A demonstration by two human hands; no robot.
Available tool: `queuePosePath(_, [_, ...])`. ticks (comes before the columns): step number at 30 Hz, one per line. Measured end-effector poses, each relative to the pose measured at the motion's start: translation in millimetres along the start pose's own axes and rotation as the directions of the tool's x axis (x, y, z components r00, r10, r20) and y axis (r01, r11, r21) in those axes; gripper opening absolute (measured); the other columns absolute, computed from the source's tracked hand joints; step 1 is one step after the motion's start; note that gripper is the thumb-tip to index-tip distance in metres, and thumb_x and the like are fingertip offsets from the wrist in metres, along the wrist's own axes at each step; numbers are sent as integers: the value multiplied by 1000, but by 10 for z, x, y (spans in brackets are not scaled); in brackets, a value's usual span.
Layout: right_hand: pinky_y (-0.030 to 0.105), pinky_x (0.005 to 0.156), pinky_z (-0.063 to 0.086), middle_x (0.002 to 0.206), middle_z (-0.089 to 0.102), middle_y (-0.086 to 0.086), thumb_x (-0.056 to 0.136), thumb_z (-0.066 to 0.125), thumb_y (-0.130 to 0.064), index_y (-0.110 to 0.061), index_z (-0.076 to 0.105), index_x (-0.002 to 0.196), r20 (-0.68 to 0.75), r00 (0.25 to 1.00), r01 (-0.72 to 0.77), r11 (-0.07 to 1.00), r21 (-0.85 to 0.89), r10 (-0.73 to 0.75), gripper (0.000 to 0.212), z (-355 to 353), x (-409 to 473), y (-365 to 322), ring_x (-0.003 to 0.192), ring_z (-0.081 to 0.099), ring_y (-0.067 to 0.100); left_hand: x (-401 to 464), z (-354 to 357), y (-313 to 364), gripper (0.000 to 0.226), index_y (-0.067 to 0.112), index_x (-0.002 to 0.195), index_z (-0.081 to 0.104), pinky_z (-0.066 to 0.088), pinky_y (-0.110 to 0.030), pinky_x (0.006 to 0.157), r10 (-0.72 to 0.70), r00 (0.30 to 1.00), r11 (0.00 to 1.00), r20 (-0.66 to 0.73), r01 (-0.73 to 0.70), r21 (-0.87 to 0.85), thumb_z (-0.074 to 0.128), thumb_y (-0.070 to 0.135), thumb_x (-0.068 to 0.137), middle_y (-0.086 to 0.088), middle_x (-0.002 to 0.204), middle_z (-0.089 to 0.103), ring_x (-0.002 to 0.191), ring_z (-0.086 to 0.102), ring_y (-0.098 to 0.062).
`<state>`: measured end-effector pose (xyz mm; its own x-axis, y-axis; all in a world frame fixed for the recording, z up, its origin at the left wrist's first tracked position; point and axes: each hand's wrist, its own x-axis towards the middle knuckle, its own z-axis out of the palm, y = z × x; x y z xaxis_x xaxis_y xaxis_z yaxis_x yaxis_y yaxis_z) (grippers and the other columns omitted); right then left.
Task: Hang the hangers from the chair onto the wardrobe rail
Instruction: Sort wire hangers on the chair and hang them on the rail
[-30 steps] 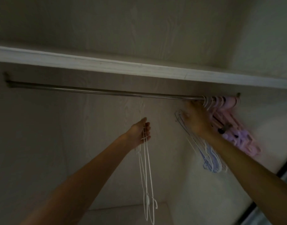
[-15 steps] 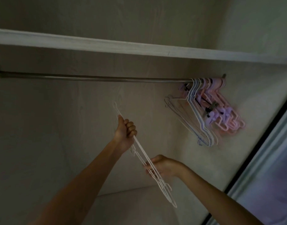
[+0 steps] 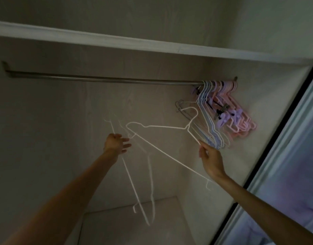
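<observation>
A metal wardrobe rail (image 3: 102, 80) runs across under the shelf. Several pink, white and blue hangers (image 3: 223, 110) hang bunched at its right end. My right hand (image 3: 209, 158) pinches one white wire hanger (image 3: 162, 128) by its arm; the hook points up toward the bunch, below the rail. My left hand (image 3: 116, 143) holds the remaining white wire hangers (image 3: 134, 188), blurred, dangling down from it, fingers partly loosened.
A white shelf (image 3: 152, 45) sits above the rail. The wardrobe's back wall (image 3: 63, 129) and floor (image 3: 134, 218) are behind the hands. A dark-framed sliding door (image 3: 276, 147) stands at the right edge.
My right hand has pulled one white hanger out of the left hand's bundle and lifted it up and right toward the bunch. The left hand stayed roughly in place.
</observation>
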<state>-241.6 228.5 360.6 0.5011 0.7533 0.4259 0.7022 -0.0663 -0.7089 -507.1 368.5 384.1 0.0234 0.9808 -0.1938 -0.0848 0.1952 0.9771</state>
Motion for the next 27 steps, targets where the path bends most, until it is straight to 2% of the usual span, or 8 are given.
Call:
queuePosePath(5, [38, 72, 49, 94, 70, 19, 97, 43, -8, -11, 59, 125, -85, 975, 167, 935, -313, -203, 32, -332, 264, -364, 86, 66, 35, -20, 142, -31, 31, 14, 72, 38, 36, -26, 60, -116, 985, 980, 126, 93, 176, 24, 12, 99, -21, 129, 56, 65, 52, -22])
queuePosePath(8, [37, 62, 43, 92, 67, 22, 90, 38, 4, -9, 62, 110, -56, 964, 194, 832, -520, -260, 34, -451, 583, -546, 84, 65, 40, -41, 315, 14, 31, 14, 71, 36, 32, -26, 61, -99, 980, 986, 173, 74, 147, 24, 11, 100, -19, 107, 58, 65, 51, -22])
queuePosePath(11, [39, 69, 48, 106, 66, 23, 94, 37, 0, -7, 58, 120, -82, 956, 163, 745, -647, -281, 34, -479, 875, -722, 93, 66, 37, -20, 480, 126, 34, 14, 67, 34, 28, -24, 61, -93, 973, 995, 212, 97, -9, 24, 10, 99, -12, 80, 56, 63, 51, -23])
queuePosePath(15, [38, 81, 52, 112, 66, 18, 98, 37, -7, -8, 57, 120, -35, 990, 65, 662, -747, -137, 30, -339, 1226, -842, 102, 65, 31, 23, 715, 315, 32, 14, 69, 36, 34, -25, 59, -18, 973, 995, 231, 39, -89, 30, 9, 100, -6, 77, 58, 63, 55, -24])
queuePosePath(18, [30, 65, 56, 91, 72, 16, 80, 68, -2, -4, 67, 99, -52, 979, 81, 606, -791, -198, 19, -177, 1369, -873, 83, 71, 27, 36, 840, 463, 31, 14, 71, 38, 37, -25, 59, 10, 970, 997, 241, 9, -79, 32, 10, 101, -5, 77, 59, 59, 58, -24])
queuePosePath(21, [36, 88, 48, 123, 60, 15, 92, 44, 0, -6, 47, 129, 148, 989, 106, 614, -782, 17, 37, -18, 1291, -819, 113, 59, 30, 34, 911, 589, 30, 13, 73, 39, 40, -24, 59, 6, 960, 998, 279, 13, -65, 31, 11, 101, -4, 78, 59, 49, 62, -19])
queuePosePath(23, [35, 92, 45, 131, 54, 15, 94, 40, -1, -7, 35, 139, 246, 967, 152, 630, -761, 64, 46, 43, 1242, -770, 118, 55, 31, 9, 932, 627, 29, 12, 74, 40, 43, -25, 61, 6, 949, 998, 314, 12, -56, 31, 11, 101, -4, 79, 59, 50, 63, -19])
queuePosePath(27, [36, 90, 46, 134, 50, 15, 96, 42, -18, -9, 34, 140, 188, 975, 215, 717, -663, -118, 45, 8, 1420, -860, 118, 53, 31, -5, 934, 621, 27, 13, 78, 44, 46, -25, 61, 0, 929, 1000, 369, 9, -22, 32, 15, 102, -6, 84, 61, 43, 64, -11])
